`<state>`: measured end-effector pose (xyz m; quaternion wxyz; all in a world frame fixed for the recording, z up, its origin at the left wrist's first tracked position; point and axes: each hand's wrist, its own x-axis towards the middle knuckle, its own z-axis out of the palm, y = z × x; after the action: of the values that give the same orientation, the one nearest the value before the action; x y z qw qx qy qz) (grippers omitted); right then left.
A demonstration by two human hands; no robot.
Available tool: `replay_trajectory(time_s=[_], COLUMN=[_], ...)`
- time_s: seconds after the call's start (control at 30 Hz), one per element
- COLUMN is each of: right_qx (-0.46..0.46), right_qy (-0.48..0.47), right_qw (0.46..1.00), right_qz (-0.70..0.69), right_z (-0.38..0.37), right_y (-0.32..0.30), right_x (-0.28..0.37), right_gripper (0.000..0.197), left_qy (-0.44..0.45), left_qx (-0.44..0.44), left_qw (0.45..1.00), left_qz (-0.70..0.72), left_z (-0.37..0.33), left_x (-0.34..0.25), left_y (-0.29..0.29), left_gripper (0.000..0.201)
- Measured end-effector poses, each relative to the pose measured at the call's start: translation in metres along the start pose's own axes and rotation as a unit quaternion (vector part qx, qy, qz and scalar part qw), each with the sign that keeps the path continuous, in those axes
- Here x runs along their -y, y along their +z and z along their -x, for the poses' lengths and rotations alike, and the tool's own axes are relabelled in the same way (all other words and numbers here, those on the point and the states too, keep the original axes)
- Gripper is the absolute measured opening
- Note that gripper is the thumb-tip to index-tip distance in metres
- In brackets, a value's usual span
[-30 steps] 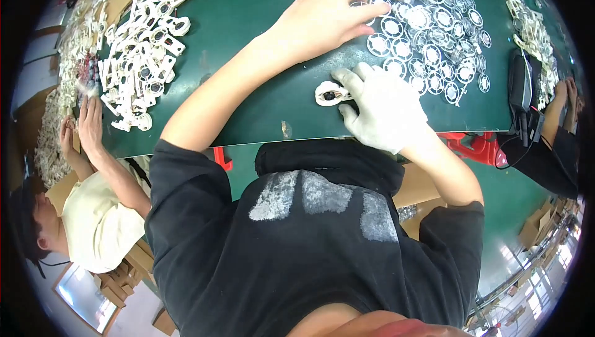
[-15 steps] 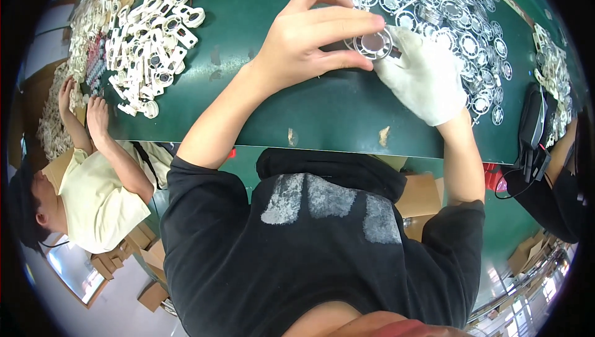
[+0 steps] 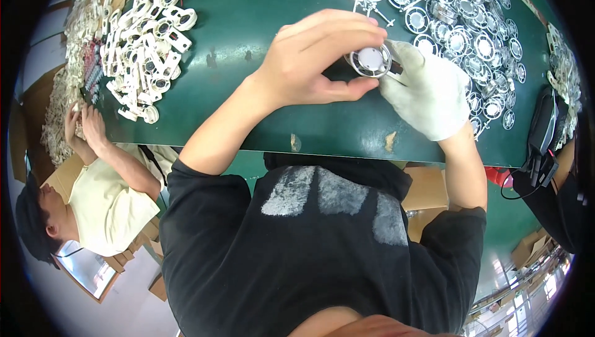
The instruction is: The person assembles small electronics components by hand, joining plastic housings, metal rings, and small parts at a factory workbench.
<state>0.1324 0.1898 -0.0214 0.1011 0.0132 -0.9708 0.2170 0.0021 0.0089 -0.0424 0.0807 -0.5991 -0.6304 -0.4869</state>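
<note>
My bare left hand [image 3: 313, 58] pinches this silver-rimmed disc [image 3: 372, 60] at its edge; my gloved right hand [image 3: 429, 92] clasps it opposite — up between them, above the worktop [image 3: 334, 127]. Light and stiff, I'd guess, maybe slick — so best hold that edge, sparing the middle.

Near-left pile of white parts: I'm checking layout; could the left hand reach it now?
Probably yes: only green tabletop lies between the left hand and the white pile, though that hand holds a round part.
</note>
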Motion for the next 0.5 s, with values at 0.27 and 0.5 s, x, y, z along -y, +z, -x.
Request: replay_trajectory(time_s=[0.27,0.5], right_qx=[-0.026,0.052], right_qy=[-0.006,0.079], right_qw=[1.000,0.994], right_qz=[0.005,-0.053], right_z=[0.003,0.003], right_y=[0.008,-0.002], right_x=[-0.010,-0.005], right_gripper=[0.041,0.044], left_qy=[-0.018,-0.176], left_qx=[0.030,0.048], left_qw=[0.999,0.978], left_qz=[-0.002,0.100], left_z=[0.000,0.004], left_x=[0.008,-0.004], left_y=[-0.004,0.001], left_gripper=[0.050,0.053])
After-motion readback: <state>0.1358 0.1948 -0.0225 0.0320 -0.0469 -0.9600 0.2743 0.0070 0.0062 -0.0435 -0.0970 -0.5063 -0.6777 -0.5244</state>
